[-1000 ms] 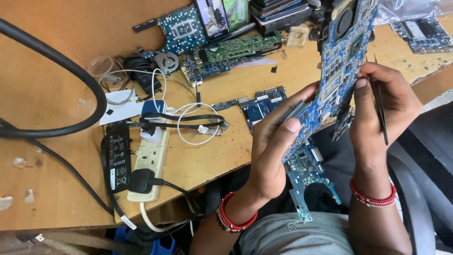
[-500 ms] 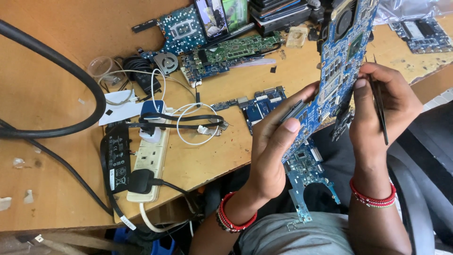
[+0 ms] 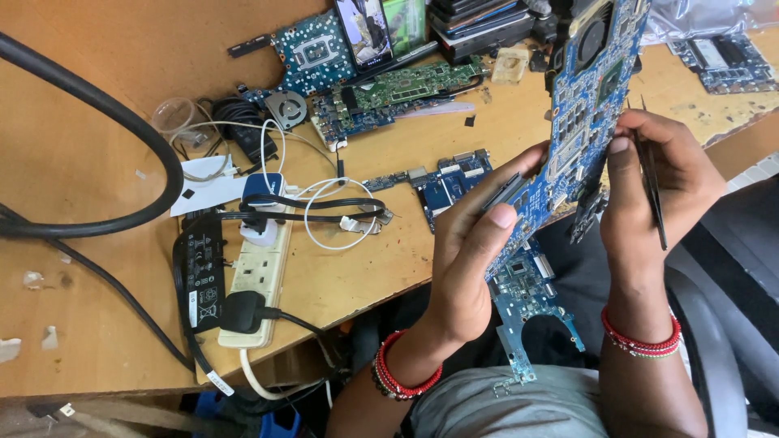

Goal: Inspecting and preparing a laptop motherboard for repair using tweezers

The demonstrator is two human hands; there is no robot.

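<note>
The bench fills the left and upper frame, a wooden top strewn with parts. Nothing on it has shifted over the last second, and the hands hold the same pose as before, so the work reads as a pause for close inspection rather than a move.

The board, a long blue circuit board, stands nearly upright in the right centre of the frame, its top past the upper edge and its lower end down over the lap. It has not turned or dropped.

The left hand grips the board's left edge at mid-height, thumb pressed on the front face and fingers curled closed behind it. The right hand steadies the right edge with its thumb, and its fingers are closed round the tweezers, a thin dark pair whose tips point down, clear of the board.

At lower left lies a white power strip with a black adapter just beside it and looped cables around. A thick black hose arcs across the left. Smaller boards lie at centre, and a phone leans at the top.
</note>
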